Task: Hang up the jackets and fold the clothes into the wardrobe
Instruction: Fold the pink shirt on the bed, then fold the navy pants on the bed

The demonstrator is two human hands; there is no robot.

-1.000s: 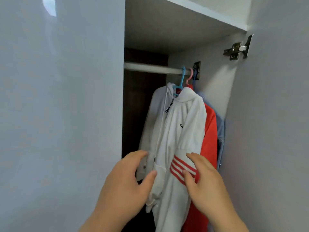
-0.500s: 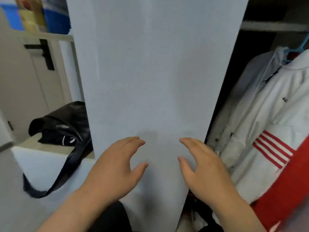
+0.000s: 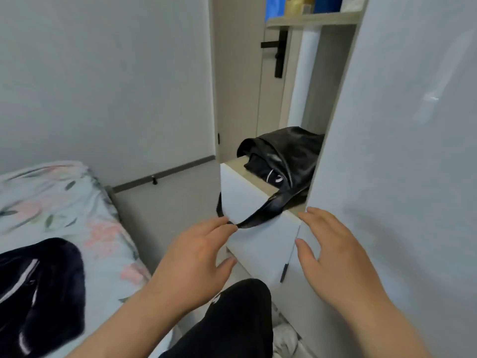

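Observation:
A dark garment with white stripes (image 3: 38,288) lies on the floral bed (image 3: 77,202) at the lower left. The pale wardrobe door (image 3: 402,140) fills the right side and hides the hanging jackets. My left hand (image 3: 196,262) hovers in the middle with relaxed, spread fingers and holds nothing. My right hand (image 3: 333,251) floats just in front of the wardrobe door's edge, fingers spread, also holding nothing.
A black leather bag (image 3: 281,161) sits on a white drawer unit (image 3: 247,202), its strap hanging over the front. A door with a black handle (image 3: 278,52) stands behind. A shelf (image 3: 309,20) holds boxes above. My dark trouser leg (image 3: 232,321) is below.
My view has swung left from the wardrobe interior to the bed and drawer unit. The hanging white and red jackets have left the view. Both hands stay spread in front, holding nothing.

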